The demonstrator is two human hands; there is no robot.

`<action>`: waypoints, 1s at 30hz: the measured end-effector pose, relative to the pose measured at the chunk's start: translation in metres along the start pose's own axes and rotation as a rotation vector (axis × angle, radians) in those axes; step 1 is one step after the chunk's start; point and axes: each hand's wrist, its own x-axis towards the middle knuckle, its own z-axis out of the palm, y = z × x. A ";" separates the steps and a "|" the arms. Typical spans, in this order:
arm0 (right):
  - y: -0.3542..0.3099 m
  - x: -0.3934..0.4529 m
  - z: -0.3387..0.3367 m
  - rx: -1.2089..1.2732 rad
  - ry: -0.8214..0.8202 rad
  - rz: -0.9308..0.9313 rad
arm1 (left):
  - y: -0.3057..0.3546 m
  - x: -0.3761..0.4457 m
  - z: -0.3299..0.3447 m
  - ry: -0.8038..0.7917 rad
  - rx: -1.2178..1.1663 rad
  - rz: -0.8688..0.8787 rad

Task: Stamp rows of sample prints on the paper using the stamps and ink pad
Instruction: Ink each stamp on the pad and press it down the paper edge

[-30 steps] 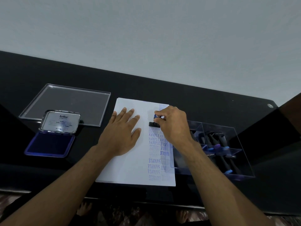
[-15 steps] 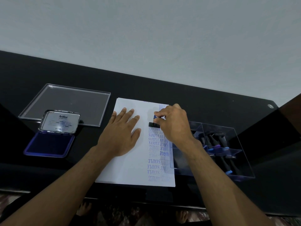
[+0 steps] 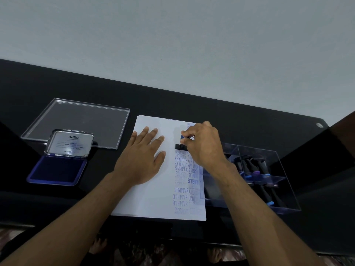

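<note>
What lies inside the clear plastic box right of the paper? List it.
Inside the clear plastic compartment box lie several black-handled stamps, some with blue or purple ends. The right hand and its forearm cover the box's left part, so the count stays unclear.

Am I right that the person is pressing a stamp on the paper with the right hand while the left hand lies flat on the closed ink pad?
Not quite. In the head view the left hand lies flat on the paper, not on the ink pad, which sits open further left, untouched. The rest holds: the right hand presses a stamp onto the paper.
</note>
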 end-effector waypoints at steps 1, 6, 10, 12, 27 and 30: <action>0.000 0.000 0.000 -0.004 0.000 -0.007 | 0.000 0.000 0.000 0.001 -0.002 0.000; 0.001 0.000 0.001 0.001 0.004 -0.007 | 0.000 0.000 0.000 0.006 0.001 0.003; -0.001 0.001 0.002 -0.007 -0.008 0.004 | 0.000 -0.001 0.000 0.001 -0.003 0.001; 0.000 0.001 0.002 -0.012 -0.008 0.006 | 0.001 0.000 -0.001 -0.001 -0.003 0.000; 0.004 0.002 0.008 -0.008 0.012 -0.037 | 0.001 -0.001 -0.001 0.000 -0.004 0.004; 0.005 0.000 0.008 -0.009 0.015 -0.048 | 0.000 -0.001 -0.001 -0.005 0.000 -0.001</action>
